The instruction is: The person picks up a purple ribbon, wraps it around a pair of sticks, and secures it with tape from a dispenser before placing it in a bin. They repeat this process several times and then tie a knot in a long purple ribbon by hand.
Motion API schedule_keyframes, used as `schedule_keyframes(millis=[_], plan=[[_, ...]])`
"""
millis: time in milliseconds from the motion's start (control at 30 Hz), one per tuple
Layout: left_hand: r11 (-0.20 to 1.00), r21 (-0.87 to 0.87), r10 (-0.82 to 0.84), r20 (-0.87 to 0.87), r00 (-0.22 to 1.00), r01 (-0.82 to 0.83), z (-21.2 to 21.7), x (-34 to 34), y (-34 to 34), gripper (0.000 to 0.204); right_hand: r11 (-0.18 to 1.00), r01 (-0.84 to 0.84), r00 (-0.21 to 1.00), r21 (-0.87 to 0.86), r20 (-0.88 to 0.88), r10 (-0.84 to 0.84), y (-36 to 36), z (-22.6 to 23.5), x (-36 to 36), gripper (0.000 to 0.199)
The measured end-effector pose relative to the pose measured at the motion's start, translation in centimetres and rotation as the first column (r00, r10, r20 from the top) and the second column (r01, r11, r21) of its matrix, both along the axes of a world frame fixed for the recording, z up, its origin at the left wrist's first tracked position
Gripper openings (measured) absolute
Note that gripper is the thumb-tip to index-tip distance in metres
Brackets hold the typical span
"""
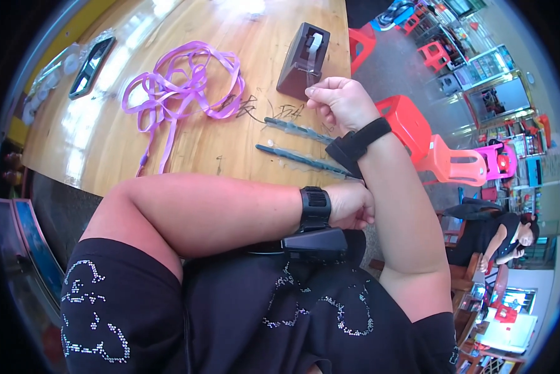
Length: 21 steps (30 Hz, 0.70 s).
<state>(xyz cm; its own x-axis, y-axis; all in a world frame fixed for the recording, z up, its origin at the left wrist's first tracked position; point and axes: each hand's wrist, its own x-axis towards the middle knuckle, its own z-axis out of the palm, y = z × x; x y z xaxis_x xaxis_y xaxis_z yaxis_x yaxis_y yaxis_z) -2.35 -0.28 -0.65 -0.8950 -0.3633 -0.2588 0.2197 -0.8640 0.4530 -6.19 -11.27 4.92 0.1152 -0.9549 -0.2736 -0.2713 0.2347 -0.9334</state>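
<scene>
Though filmy, tape (312, 61) in pinch of R fingers (322, 95) nr boxy dispenser (293, 75); L fingers (361, 212): grip unclear.

I see a blackish-brown tape dispenser (297, 67), lilac ribbon (196, 88) and dark blue-green rods (298, 159). The tabletop (230, 144) shows honey-coloured wood grain; my black shirt (227, 311) bears silvery dotted outlines.

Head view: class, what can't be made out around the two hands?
All in the head view:
Left hand: whether it holds anything; its turned-in fingers hide the palm.
Right hand: whether it pinches tape from the dark dispenser; too small.
Dark strips: right-hand ends, behind the black wristband.
Purple ribbon: lower ends, behind the left arm.
</scene>
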Motion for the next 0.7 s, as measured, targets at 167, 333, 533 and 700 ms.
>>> schedule_keyframes(millis=[167, 333, 533, 700], plan=[[0.999, 0.032, -0.007, -0.001, 1.000, 0.007, 0.2, -0.2, 0.1, 0.021, 0.961, -0.272, 0.911, 0.041, -0.311, 0.271, 0.1, 0.9, -1.7, 0.010], [0.999, 0.036, -0.009, 0.023, 1.000, 0.008, 0.3, 0.2, 0.1, 0.023, 0.915, -0.386, 0.898, -0.116, -0.274, 0.344, 1.5, 2.6, -5.4, 0.011], [1.000, 0.028, -0.012, -0.006, 1.000, 0.012, 0.5, 1.1, -0.3, 0.050, 0.926, -0.377, 0.871, 0.021, -0.331, 0.363, 5.0, 4.7, -10.4, 0.015], [1.000, 0.024, -0.012, 0.035, 0.999, 0.011, 1.0, 1.1, -0.1, 0.050, 0.890, -0.437, 0.839, 0.133, -0.295, 0.456, 5.8, 1.8, -12.8, 0.029]])
